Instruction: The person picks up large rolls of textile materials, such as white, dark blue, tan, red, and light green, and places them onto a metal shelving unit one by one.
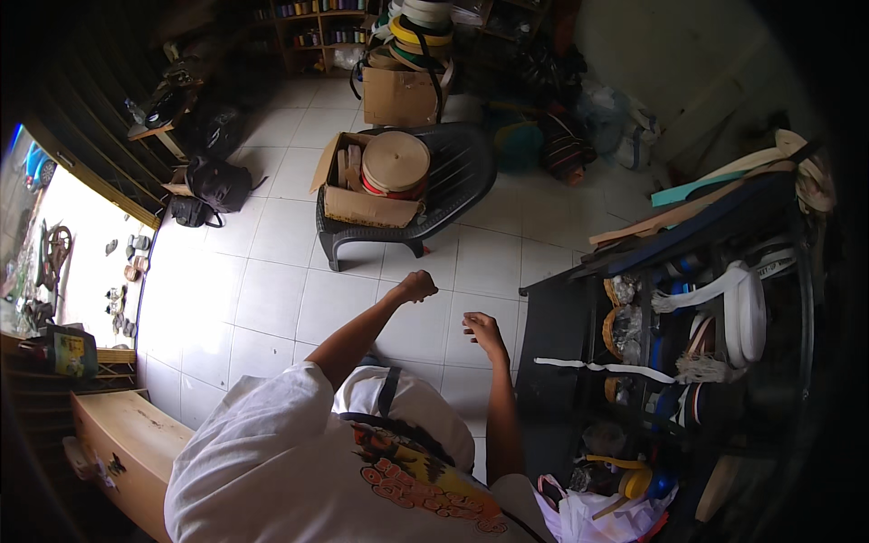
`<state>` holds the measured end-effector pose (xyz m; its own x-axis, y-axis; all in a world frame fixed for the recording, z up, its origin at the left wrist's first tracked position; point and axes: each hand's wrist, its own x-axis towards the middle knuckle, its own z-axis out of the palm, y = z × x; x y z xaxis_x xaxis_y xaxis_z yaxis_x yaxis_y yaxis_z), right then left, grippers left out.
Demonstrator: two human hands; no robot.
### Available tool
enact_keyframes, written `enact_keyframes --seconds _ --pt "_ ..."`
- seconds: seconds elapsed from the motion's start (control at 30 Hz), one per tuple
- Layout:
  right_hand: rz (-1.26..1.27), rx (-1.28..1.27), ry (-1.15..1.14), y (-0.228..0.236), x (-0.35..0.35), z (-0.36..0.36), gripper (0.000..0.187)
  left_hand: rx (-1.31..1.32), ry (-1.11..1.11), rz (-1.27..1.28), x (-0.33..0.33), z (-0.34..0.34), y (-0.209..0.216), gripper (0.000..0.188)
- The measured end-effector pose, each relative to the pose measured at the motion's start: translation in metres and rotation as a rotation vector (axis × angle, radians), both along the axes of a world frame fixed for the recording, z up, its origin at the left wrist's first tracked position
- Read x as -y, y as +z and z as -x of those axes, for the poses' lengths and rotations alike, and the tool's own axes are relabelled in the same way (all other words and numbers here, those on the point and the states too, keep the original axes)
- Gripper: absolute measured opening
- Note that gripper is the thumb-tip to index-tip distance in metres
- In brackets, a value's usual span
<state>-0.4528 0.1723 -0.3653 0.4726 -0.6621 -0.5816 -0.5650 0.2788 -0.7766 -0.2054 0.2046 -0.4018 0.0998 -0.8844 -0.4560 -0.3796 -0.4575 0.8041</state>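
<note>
My left hand [415, 287] is out in front of me over the tiled floor, its fingers curled into a loose fist with nothing showing in it. To its right and a little nearer, my right hand [486, 335] has its fingers partly stretched and apart, holding nothing. Neither hand touches anything. Ahead of them stands a dark plastic chair [462, 167]. On its seat an open cardboard box [367, 206] carries a large roll of beige strap [396, 161], with a red layer under it.
Behind the chair, another cardboard box [398, 97] bears stacked webbing rolls. A dark rack [557, 317] with white strap coils [745, 312] stands close on my right. Black bags [217, 184] lie on the left floor. A wooden cabinet [136, 434] is at the near left, beside a bright doorway.
</note>
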Motion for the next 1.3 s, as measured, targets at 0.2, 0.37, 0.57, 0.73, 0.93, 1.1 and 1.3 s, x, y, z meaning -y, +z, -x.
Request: enact_keyframes --seconds 0.2,0.37,0.57,0.73,0.93,1.1,1.3 --pt "0.038 -0.035 0.161 -0.005 0.051 -0.160 0.045 -0.083 0.216 0.033 0.005 -0.143 0.008 0.019" --pt "0.120 -0.176 0.289 -0.026 0.110 -0.257 0.061 -0.155 0.376 0.130 0.034 -0.230 -0.021 0.018" --pt "0.205 -0.106 0.246 -0.070 0.213 -0.328 0.077 -0.129 0.456 0.087 0.110 -0.301 -0.046 0.027" --pt "0.192 -0.199 0.139 -0.096 0.304 -0.383 0.095 0.129 0.502 0.248 0.163 -0.333 -0.080 0.061" --pt "0.170 -0.203 0.090 -0.156 0.360 -0.421 0.105 0.190 0.649 0.033 0.209 -0.350 -0.119 0.085" --pt "0.160 -0.106 0.066 -0.167 0.367 -0.441 0.090 0.206 0.729 0.060 0.225 -0.355 -0.145 0.083" --pt "0.163 -0.227 -0.023 -0.148 0.370 -0.451 0.075 0.302 0.867 -0.060 0.238 -0.348 -0.134 0.075"
